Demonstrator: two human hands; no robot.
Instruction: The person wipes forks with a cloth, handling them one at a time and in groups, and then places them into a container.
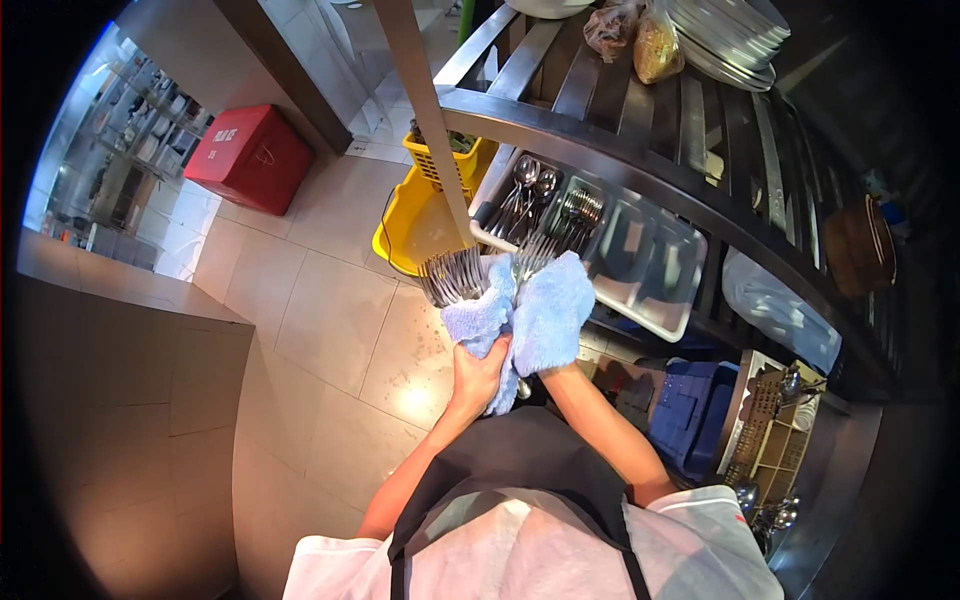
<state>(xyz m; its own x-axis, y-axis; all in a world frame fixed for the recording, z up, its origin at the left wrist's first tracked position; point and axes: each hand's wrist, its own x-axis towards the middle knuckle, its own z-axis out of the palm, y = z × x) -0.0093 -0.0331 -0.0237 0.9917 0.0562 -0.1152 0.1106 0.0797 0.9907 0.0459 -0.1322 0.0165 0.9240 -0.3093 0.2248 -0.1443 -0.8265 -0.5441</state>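
A bunch of forks (453, 277) stands tines up out of a light blue cloth (553, 310). My left hand (482, 372) is wrapped round the lower part of the cloth and the bunch. The cloth covers my right hand, whose fingers are hidden; only the wrist shows below it. More fork tines (535, 255) show at the top of the cloth on the right side. Just beyond, a grey cutlery tray (640, 262) holds spoons (526, 172) and forks (582, 207) in its left compartments.
A slatted metal rack (600, 130) with stacked plates (725, 40) and bags rises above the tray. A yellow mop bucket (415, 222) and a red box (250, 158) stand on the floor. At right are a blue bin (692, 415) and a cutlery basket (778, 440).
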